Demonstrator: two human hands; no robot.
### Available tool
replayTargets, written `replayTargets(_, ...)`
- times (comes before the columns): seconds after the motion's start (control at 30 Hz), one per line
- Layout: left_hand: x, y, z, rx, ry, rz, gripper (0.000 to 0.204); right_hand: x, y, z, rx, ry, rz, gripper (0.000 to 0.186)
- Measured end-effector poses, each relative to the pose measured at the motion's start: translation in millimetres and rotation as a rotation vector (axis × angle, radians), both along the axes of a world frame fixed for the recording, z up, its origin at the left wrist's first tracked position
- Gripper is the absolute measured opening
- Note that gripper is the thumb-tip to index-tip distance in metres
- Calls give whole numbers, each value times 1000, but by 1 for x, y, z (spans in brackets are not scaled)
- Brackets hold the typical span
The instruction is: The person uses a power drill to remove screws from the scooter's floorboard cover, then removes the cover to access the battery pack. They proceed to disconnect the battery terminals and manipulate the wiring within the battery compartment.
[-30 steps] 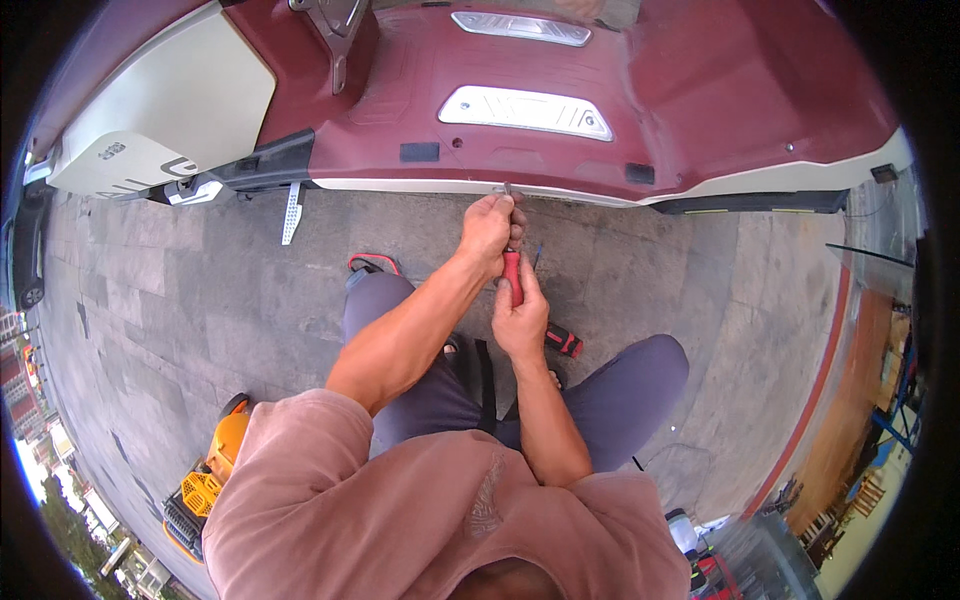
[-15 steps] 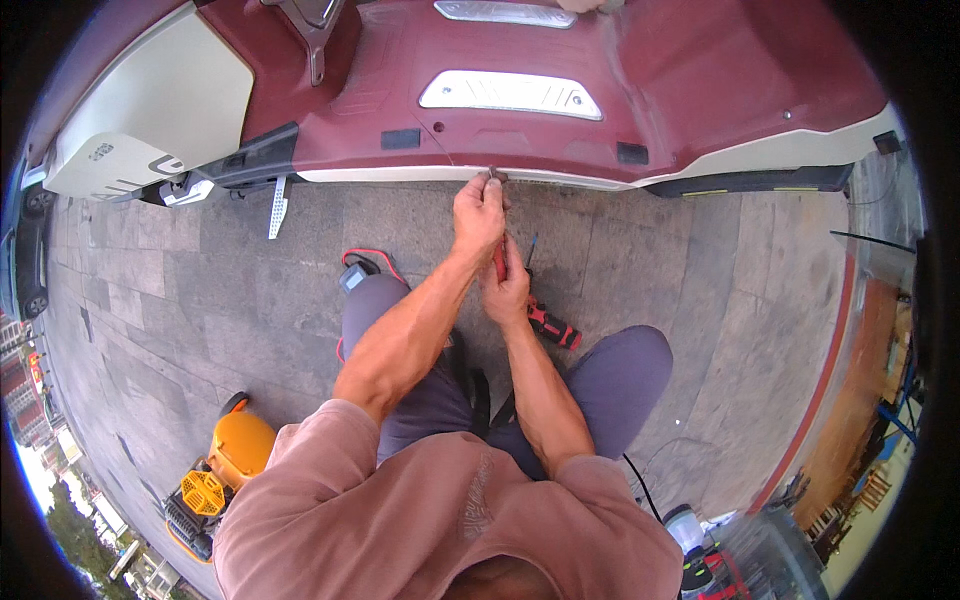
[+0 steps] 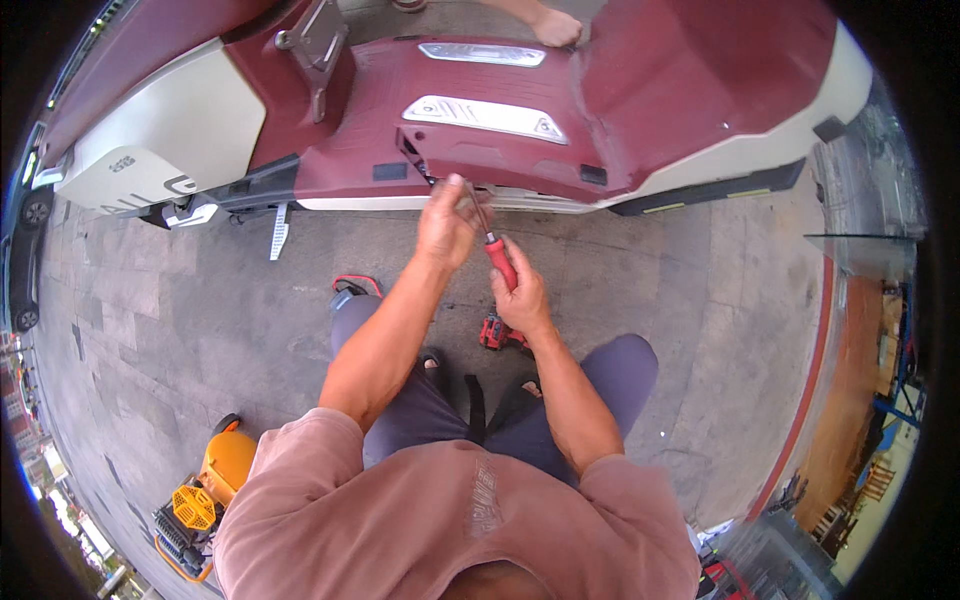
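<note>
My right hand grips the red handle of a screwdriver, its shaft pointing up and left toward the vehicle's side. My left hand is at the lower edge of a maroon cover panel, its fingers curled on that edge and slightly blurred. At the panel's left side a dark gap shows where it stands raised from the maroon footboard. The screwdriver's tip is hidden near my left fingers. Ribbed silver foot plates lie on the footboard behind.
Another person's hand rests on the vehicle's far side. A red and black power tool lies on the paving between my knees. A metal side stand hangs at left. A yellow machine with a wheel stands at lower left.
The panel's left side has lifted, opening a dark gap. My hands have moved apart, with the screwdriver now tilted and more visible. The other person's hand shows more fully.
</note>
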State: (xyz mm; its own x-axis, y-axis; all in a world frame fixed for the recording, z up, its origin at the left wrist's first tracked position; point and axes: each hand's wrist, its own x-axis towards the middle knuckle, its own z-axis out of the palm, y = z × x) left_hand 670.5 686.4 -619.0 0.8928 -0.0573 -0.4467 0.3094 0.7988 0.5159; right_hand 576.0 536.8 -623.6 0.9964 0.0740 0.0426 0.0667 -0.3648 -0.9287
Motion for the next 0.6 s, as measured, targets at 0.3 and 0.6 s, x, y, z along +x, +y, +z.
replayTargets(0.3, 36, 0, 35, 225, 46, 173, 39, -64, -81, 33, 314, 431, -36, 51)
replayTargets(0.6, 39, 18, 39, 295, 186, 25, 45, -69, -252, 26, 253, 411, -226, 32)
